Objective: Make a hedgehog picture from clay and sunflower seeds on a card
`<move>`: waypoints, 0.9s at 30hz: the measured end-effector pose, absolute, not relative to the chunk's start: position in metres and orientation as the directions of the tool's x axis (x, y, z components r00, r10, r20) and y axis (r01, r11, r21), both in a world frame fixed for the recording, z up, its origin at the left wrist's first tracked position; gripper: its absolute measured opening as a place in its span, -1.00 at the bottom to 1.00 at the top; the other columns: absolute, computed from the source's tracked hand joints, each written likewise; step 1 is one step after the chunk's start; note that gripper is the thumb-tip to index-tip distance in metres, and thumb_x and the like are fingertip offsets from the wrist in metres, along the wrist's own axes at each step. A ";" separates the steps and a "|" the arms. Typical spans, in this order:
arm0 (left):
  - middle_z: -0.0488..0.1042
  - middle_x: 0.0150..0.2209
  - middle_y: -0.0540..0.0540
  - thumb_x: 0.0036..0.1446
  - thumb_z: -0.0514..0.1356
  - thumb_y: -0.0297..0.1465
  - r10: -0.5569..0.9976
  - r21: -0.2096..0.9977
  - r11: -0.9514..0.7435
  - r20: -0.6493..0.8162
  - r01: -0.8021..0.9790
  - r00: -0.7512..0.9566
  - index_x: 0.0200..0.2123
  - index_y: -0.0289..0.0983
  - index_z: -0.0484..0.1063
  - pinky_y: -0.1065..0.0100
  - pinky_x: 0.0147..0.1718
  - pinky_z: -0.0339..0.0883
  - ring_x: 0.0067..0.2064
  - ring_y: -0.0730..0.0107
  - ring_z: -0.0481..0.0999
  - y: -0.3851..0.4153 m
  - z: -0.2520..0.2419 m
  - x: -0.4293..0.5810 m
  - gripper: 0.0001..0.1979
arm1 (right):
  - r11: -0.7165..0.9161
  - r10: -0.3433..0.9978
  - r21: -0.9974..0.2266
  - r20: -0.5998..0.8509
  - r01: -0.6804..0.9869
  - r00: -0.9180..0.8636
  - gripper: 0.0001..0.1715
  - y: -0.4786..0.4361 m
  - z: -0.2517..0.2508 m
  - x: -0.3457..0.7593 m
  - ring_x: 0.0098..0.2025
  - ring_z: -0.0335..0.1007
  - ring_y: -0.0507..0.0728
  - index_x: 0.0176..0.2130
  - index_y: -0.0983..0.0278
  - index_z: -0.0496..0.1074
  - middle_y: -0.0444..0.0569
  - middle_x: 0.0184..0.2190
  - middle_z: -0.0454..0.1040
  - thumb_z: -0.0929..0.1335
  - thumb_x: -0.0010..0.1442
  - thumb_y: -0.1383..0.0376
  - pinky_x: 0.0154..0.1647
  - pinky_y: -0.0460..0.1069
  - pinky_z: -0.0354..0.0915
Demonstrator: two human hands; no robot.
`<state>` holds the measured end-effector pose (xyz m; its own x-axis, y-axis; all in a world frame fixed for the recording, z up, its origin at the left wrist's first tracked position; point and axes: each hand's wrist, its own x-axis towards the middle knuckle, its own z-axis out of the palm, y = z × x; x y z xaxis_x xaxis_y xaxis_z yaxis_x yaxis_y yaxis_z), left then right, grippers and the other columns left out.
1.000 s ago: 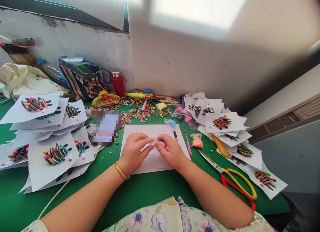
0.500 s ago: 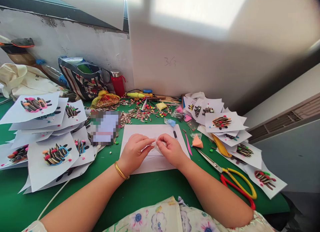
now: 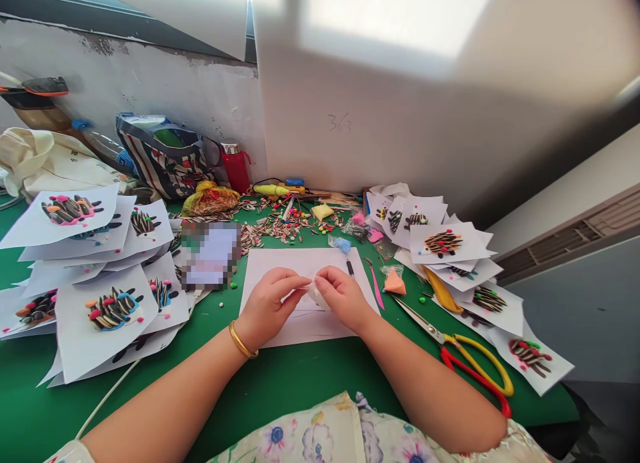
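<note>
Over the sheet of white paper [image 3: 257, 266], my left hand [image 3: 273, 302] and my right hand [image 3: 345, 300] meet fingertip to fingertip. Between them they pinch a small, crumpled whitish piece [image 3: 317, 296]; whether it is thin plastic or soft clay I cannot make out. Thumb and forefinger are pressed together on each hand, with the right covering part of the piece. Near the paper's right edge lie a dark pen [image 3: 351, 270] and a blue clay packet [image 3: 343, 244]. A pink modelling tool [image 3: 377, 288] lies just right of the sheet.
Cards decorated with seeds are piled at left [image 3: 107, 310] and right [image 3: 447, 243]. Scissors [image 3: 450, 343] and orange clay [image 3: 395, 281] lie at right. Loose seeds [image 3: 280, 223] spread behind the paper, near a red bottle [image 3: 235, 166]. A blurred phone [image 3: 210, 255] lies left.
The fingers of my right hand have shifted slightly, and more of the whitish piece shows below them. My left hand stays almost where it was.
</note>
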<state>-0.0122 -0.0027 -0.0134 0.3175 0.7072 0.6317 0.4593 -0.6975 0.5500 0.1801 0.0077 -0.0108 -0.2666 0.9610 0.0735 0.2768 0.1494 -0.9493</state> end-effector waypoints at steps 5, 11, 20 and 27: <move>0.49 -0.26 -0.09 0.24 0.15 -0.49 0.675 0.519 -0.730 0.648 0.444 0.353 -0.09 -0.16 0.53 0.29 -0.20 0.40 -0.20 0.36 0.48 0.000 -0.014 -0.014 -0.77 | 0.128 0.958 -0.959 0.054 0.254 -0.280 -0.75 0.007 -0.011 0.179 -0.34 0.29 0.06 -0.31 0.23 0.37 -0.13 -0.39 0.41 0.26 0.26 0.12 -0.31 -0.06 0.21; 0.52 -0.32 -0.06 0.20 0.22 -0.44 0.715 0.573 -0.691 0.632 0.441 0.299 -0.20 -0.21 0.52 0.31 -0.23 0.41 -0.25 0.37 0.49 -0.002 -0.010 -0.013 -0.89 | 0.102 0.961 -0.971 0.040 0.216 -0.272 -0.73 0.008 -0.012 0.180 -0.34 0.29 0.07 -0.31 0.22 0.37 -0.13 -0.40 0.40 0.26 0.27 0.10 -0.32 -0.06 0.21; 0.56 -0.30 -0.03 0.18 0.22 -0.45 0.773 0.643 -0.622 0.594 0.447 0.221 -0.25 -0.20 0.50 0.32 -0.20 0.42 -0.24 0.37 0.53 -0.002 -0.011 -0.012 -0.92 | 0.154 0.954 -0.962 0.085 0.224 -0.289 -0.75 0.007 -0.012 0.180 -0.34 0.27 0.05 -0.30 0.22 0.38 -0.14 -0.39 0.40 0.26 0.28 0.12 -0.30 -0.06 0.20; 0.59 -0.27 -0.03 0.17 0.24 -0.41 0.802 0.668 -0.589 0.554 0.455 0.226 -0.18 -0.18 0.52 0.33 -0.19 0.44 -0.23 0.36 0.56 0.000 -0.013 -0.013 -0.87 | 0.144 0.957 -0.965 0.079 0.220 -0.278 -0.73 0.008 -0.014 0.180 -0.35 0.28 0.05 -0.28 0.22 0.39 -0.14 -0.39 0.40 0.26 0.29 0.10 -0.30 -0.06 0.20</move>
